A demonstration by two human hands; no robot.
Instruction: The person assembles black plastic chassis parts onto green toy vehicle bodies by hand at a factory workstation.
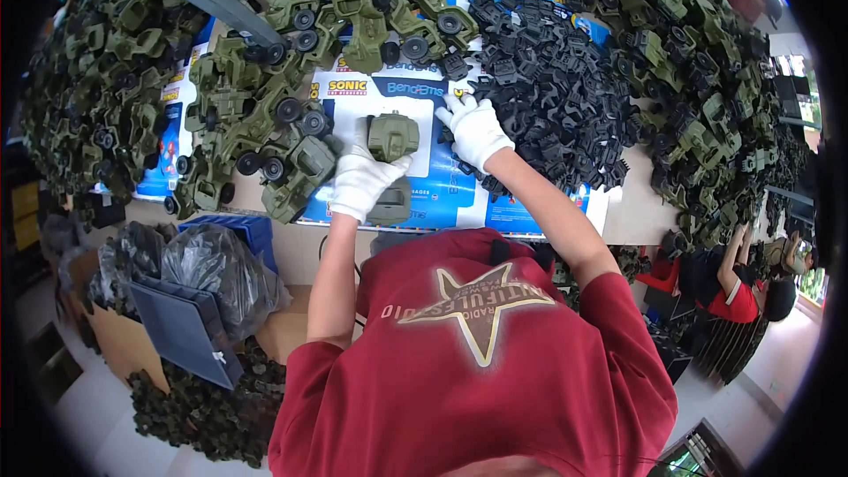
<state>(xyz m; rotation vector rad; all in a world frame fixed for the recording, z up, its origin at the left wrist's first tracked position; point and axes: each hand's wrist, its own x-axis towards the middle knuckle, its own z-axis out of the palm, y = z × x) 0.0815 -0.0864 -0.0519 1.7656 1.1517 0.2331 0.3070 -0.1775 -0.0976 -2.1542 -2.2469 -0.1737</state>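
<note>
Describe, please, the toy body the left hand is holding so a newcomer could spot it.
Start at the blue and white printed sheet mid-table. The left hand grips an olive green toy body there. Unlike its neighbours, it has no wheels.

A pale desk [636,212] spreads across the view, covered partly with blue printed sheets [442,185]. The floor [88,415] below is light grey. Daylight comes through windows [799,97] at the right. A cardboard box [124,344] stands beside the desk.
</note>
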